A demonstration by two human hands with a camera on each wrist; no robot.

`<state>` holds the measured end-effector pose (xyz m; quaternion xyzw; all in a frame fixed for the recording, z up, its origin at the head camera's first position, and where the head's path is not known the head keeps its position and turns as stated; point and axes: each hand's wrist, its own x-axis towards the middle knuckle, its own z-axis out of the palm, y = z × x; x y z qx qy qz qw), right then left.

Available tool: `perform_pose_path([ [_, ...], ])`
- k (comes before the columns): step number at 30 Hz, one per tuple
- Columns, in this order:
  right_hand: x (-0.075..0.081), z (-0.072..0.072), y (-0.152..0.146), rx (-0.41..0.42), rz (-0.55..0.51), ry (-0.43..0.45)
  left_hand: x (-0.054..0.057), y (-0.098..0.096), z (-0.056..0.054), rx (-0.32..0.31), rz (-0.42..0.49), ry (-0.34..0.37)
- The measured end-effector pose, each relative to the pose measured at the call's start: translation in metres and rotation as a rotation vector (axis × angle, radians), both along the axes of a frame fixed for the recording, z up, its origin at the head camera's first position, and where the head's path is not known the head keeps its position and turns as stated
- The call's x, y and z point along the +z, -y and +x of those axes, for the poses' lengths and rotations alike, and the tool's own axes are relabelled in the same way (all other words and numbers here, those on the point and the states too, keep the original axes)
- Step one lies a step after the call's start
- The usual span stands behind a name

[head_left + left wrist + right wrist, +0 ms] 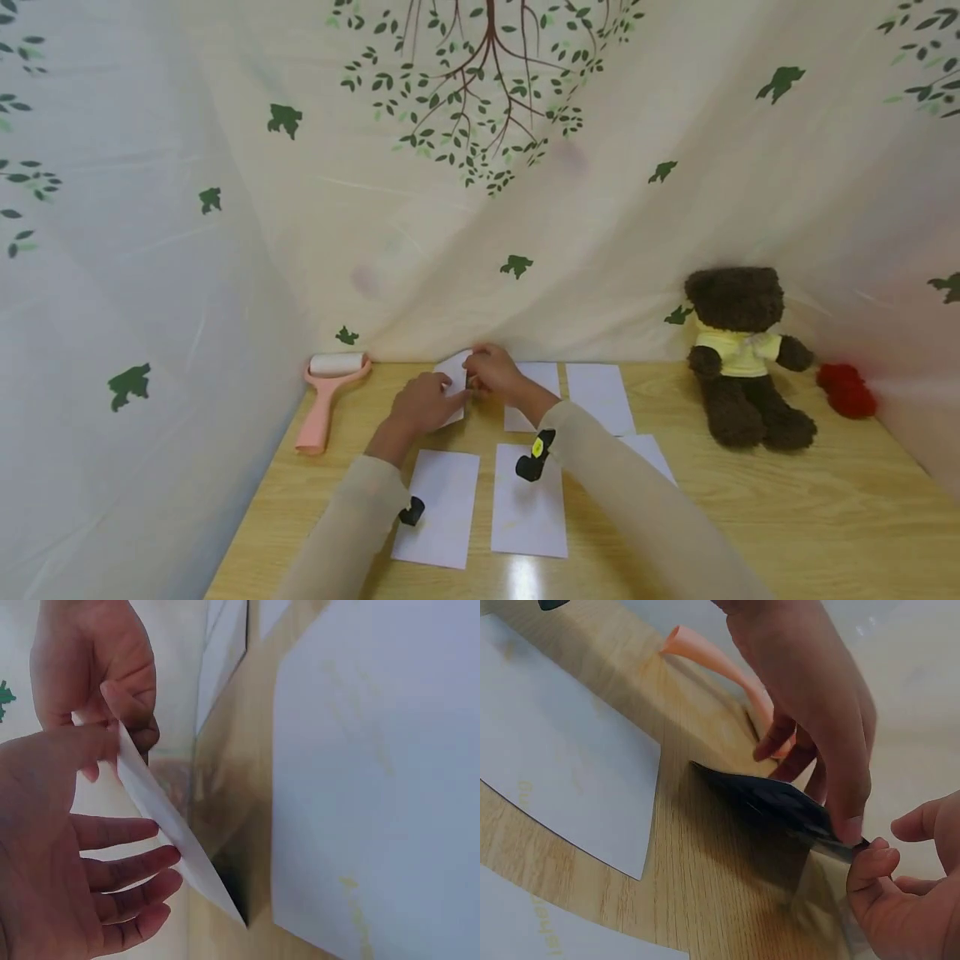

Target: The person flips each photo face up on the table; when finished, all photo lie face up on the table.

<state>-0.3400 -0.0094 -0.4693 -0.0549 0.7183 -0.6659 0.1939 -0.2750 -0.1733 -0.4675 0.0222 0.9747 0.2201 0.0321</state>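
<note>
A photo card [453,368] with a white back is tilted up off the table near the back wall. My left hand [424,404] pinches it along its upper edge, thumb on one side; its other fingers spread along the white back in the left wrist view. With thumb and curled fingertips, my right hand [495,372] pinches a corner of the same card. The right wrist view shows the card's dark glossy face [780,806] turned toward the table. Both hands meet close together at that corner.
Several white-backed cards [438,504] lie on the wooden table [787,533], some under the forearms. A pink-handled lint roller [318,410] lies at the back left. At the right sit a brown teddy bear [742,354] in a yellow shirt and a red fuzzy thing [847,390]. Leaf-patterned cloth [420,275] hangs behind.
</note>
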Motion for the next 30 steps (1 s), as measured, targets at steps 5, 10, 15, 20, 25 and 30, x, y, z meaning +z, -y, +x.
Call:
perform_pose_path([
  [5, 0.004, 0.004, 0.001, -0.006, -0.067, -0.024, 0.018, -0.003, 0.002, 0.052, 0.09, -0.109],
  [10, 0.012, 0.009, -0.003, -0.02, -0.08, -0.016, 0.03, 0.0, 0.006, 0.118, 0.188, -0.175],
  [15, 0.009, 0.008, -0.01, -0.008, 0.044, -0.075, 0.031, 0.01, 0.007, 0.171, 0.329, -0.154],
  [20, -0.003, 0.006, -0.015, 0.046, 0.196, -0.141, 0.014, 0.024, 0.003, 0.228, 0.238, -0.063],
  [25, -0.012, 0.008, -0.013, 0.163, 0.31, -0.216, -0.006, 0.035, 0.001, 0.236, 0.077, 0.003],
  [30, -0.016, 0.007, -0.014, 0.228, 0.304, -0.244, -0.017, 0.037, 0.001, 0.25, 0.023, 0.052],
])
